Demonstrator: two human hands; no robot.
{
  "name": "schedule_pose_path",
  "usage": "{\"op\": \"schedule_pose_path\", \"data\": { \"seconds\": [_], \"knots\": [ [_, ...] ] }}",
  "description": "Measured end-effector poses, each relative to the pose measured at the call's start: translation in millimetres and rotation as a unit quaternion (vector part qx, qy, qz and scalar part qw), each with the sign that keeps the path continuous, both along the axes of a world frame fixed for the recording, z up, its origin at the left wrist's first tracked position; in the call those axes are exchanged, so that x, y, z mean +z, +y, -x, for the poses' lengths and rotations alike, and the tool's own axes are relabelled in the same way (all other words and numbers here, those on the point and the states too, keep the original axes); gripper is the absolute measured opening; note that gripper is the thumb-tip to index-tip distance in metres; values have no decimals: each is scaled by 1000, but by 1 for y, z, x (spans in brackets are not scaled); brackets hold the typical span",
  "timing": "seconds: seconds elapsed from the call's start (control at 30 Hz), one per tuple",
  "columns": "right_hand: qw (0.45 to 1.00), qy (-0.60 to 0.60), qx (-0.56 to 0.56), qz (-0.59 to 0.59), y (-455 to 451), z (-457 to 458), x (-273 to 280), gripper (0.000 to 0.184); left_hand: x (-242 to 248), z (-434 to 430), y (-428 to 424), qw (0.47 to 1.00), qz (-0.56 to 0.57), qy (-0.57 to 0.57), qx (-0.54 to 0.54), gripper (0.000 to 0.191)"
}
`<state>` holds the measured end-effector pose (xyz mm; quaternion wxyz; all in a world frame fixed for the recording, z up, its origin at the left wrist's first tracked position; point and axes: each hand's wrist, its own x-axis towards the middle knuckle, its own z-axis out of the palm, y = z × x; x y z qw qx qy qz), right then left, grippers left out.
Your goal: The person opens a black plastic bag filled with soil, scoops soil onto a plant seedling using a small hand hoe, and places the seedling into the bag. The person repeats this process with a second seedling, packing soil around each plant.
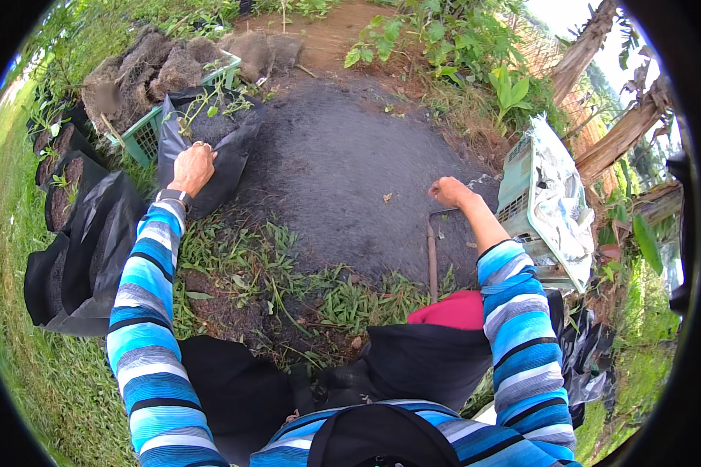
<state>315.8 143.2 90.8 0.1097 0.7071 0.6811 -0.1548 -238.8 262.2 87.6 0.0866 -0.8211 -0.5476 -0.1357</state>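
Note:
My left hand (194, 169) grips the near rim of a black plastic grow bag (210, 190). Dark soil fills the bag, and a leafy green plant (207, 108) leans across its top. My right hand (451, 192) hangs over the right side of a patch of dark, fine soil (339, 175). Its fingers are curled, and whether they hold anything is hidden. Just below it lies a hand tool with a wooden handle (432, 260) and a thin metal head (447, 210), probably a small hoe.
Beside the bag, a green plastic crate (146, 137) carries fibrous brown root clumps (146, 64). Several filled black grow bags (93, 245) stand at left. Another crate (514, 187) with white sacking (555, 192) stands at right. Weeds (356, 303) edge the soil near my knees.

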Motion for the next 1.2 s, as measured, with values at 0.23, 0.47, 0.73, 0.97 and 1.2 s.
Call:
{"op": "schedule_pose_path", "data": {
  "seconds": [0.23,0.47,0.73,0.97,1.2],
  "knots": [
    [998,-9,51,20,17,17,-27,24,13,-47,-66,993,37,2,-109,20],
    [987,96,111,-63,49,81,-26,26,11,-87,-150,947,163,-69,-268,17],
    [949,298,16,-102,74,138,21,22,23,-122,-191,924,150,-39,-350,21],
    [931,327,73,142,44,175,65,20,55,-111,-200,926,214,-78,-302,47],
    [907,216,350,-92,-6,254,72,25,115,-48,-207,860,446,-26,-246,38]
  ]
}}
